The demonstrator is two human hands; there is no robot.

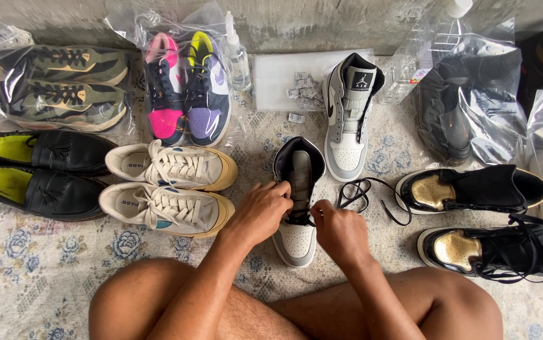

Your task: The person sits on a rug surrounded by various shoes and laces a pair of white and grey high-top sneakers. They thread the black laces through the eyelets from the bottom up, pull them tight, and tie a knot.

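Grey and white leather, black at the collar: a high-top lies toe toward the person on a patterned rug, just in front of their crossed legs. The left hand grips the shoe's left side near the collar, fingers curled over the edge. The right hand pinches at the lace area on the shoe's right side, fingertips closed; what they nip is too small to make out. The two hands sit close together, the shoe between them.

A loose black lace lies just right of the shoe. The matching high-top rests further up the rug, beside small white packets on a white sheet. To the left are cream sneakers and black loafers with yellow-green insoles. Along the wall sit bagged camouflage sneakers, a bagged pink and purple pair and a clear bottle. To the right lie black and gold high-tops, one with tangled laces.
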